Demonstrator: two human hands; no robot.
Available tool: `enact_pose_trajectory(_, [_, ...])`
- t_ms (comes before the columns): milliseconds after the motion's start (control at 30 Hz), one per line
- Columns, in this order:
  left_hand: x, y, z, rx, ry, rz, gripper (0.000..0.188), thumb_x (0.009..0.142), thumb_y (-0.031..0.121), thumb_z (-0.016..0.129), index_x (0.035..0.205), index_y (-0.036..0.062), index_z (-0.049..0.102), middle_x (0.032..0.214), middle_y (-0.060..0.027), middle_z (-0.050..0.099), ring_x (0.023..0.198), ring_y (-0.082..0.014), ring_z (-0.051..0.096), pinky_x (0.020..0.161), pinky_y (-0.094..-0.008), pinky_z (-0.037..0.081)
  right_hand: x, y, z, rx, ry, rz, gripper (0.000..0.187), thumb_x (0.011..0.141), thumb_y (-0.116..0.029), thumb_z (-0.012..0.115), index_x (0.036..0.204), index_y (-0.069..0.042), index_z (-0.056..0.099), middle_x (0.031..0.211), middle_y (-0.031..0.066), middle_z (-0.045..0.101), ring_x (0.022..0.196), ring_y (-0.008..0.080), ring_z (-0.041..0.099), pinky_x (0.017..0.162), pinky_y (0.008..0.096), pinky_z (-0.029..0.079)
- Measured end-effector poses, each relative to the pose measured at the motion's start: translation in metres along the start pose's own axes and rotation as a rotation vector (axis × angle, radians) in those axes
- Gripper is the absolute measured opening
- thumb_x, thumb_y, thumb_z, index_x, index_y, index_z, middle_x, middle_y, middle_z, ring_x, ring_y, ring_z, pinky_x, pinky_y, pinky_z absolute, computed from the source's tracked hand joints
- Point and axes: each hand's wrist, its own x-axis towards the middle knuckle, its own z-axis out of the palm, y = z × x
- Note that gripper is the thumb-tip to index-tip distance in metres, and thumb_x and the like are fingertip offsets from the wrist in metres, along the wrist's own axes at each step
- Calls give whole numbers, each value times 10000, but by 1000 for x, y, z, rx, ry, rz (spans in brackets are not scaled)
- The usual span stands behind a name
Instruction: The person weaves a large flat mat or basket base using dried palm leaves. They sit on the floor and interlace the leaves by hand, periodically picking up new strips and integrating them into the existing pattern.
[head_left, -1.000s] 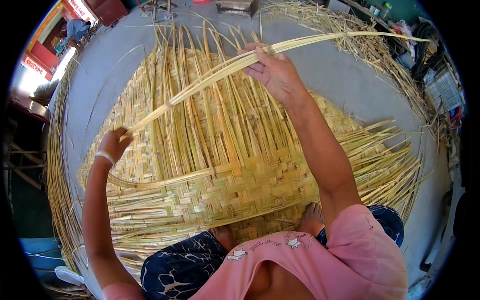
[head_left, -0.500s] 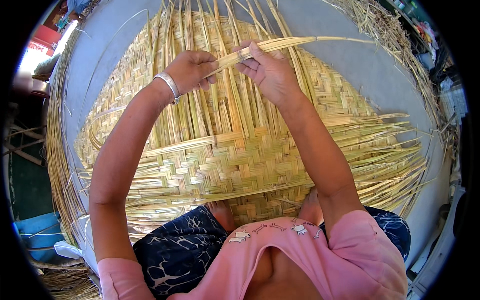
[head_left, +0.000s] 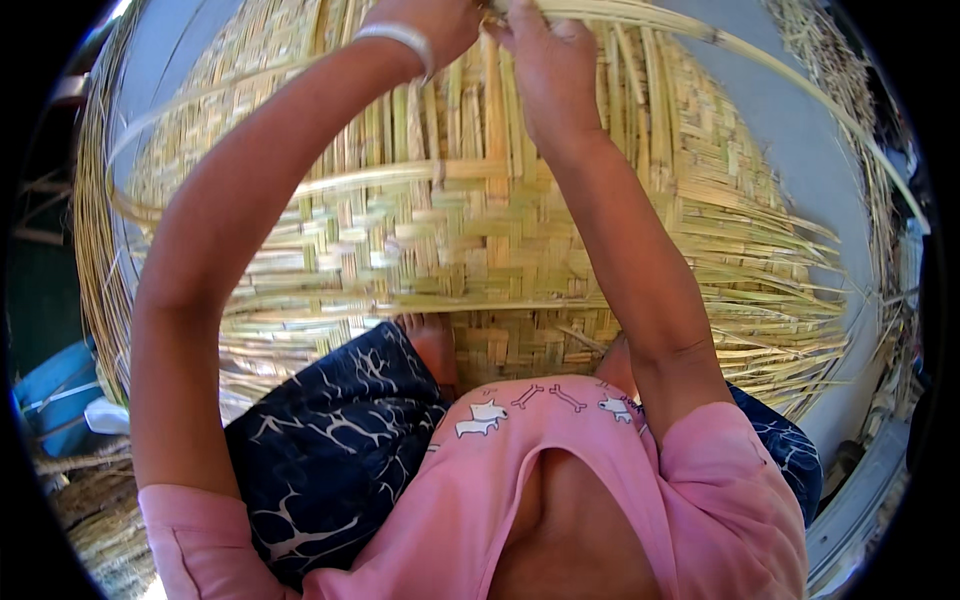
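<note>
Both my hands are up at the far edge of the view, close together, with arms stretched out over a large woven mat (head_left: pixel 530 240). My right hand (head_left: pixel 552 75) is closed on a long pale reed strip (head_left: pixel 690 28), which arcs away to the right and down toward the floor. My left hand (head_left: pixel 435 22), below a silver bangle (head_left: pixel 403 42), is also closed at the strip; its fingertips are partly cut off by the frame. Another curved pale strip (head_left: pixel 215 90) runs from near my left forearm out to the left. Loose lengthwise strips (head_left: pixel 497 120) lie under my hands.
My feet (head_left: pixel 432 345) rest on the near part of the mat. Loose strip ends (head_left: pixel 775 290) fan out at the right. Bundles of long stalks (head_left: pixel 98 230) lie along the left, and dry straw (head_left: pixel 830 75) is heaped at the far right. A blue container (head_left: pixel 58 395) stands lower left.
Both hands have moved farther away, to the top edge of the view. The strip, straighter before, now bends down on the right. My view has shifted, with the mat appearing higher.
</note>
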Motion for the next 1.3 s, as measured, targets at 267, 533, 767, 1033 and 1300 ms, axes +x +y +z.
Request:
enact_pose_trajectory(267, [-1, 0, -16, -738, -150, -213, 247, 837, 200, 504, 699, 20, 601, 618, -98, 572, 564, -200, 570, 565, -314, 466, -5, -10, -2, 192, -110, -20, 318, 933, -264, 491, 1036, 30, 552, 983, 123, 600, 906, 210, 600, 839, 326, 489])
enact_pose_trajectory(533, [-24, 3, -24, -954, -123, -332, 242, 854, 205, 471, 750, 19, 586, 571, -31, 528, 499, -124, 490, 481, -256, 404, -12, -7, 3, 141, -135, 15, 317, 942, -262, 471, 1063, 27, 518, 988, 117, 591, 916, 220, 596, 848, 337, 488])
enact_pose_trajectory(767, [-26, 5, -35, -1265, -307, -690, 247, 861, 227, 420, 739, 77, 573, 539, 6, 468, 429, -90, 401, 366, -232, 286, -20, -12, 11, 304, -142, 108, 307, 947, -242, 455, 1101, 21, 499, 1059, 130, 562, 957, 240, 578, 864, 343, 482])
enact_pose_trajectory(1033, [-40, 18, -30, -426, 70, -67, 258, 890, 218, 448, 819, 6, 576, 705, -172, 586, 677, -302, 583, 627, -391, 458, -15, -9, -2, 361, -182, 101, 291, 953, -231, 436, 1113, 7, 490, 1070, 125, 555, 1002, 235, 561, 890, 349, 463])
enact_pose_trajectory(1300, [-27, 26, -17, -125, -28, -325, 221, 857, 202, 462, 842, 36, 608, 834, -218, 623, 827, -363, 607, 744, -450, 470, -28, -3, 9, 160, -131, 33, 318, 957, -267, 430, 1087, 9, 517, 1050, 120, 568, 1006, 204, 558, 909, 348, 443])
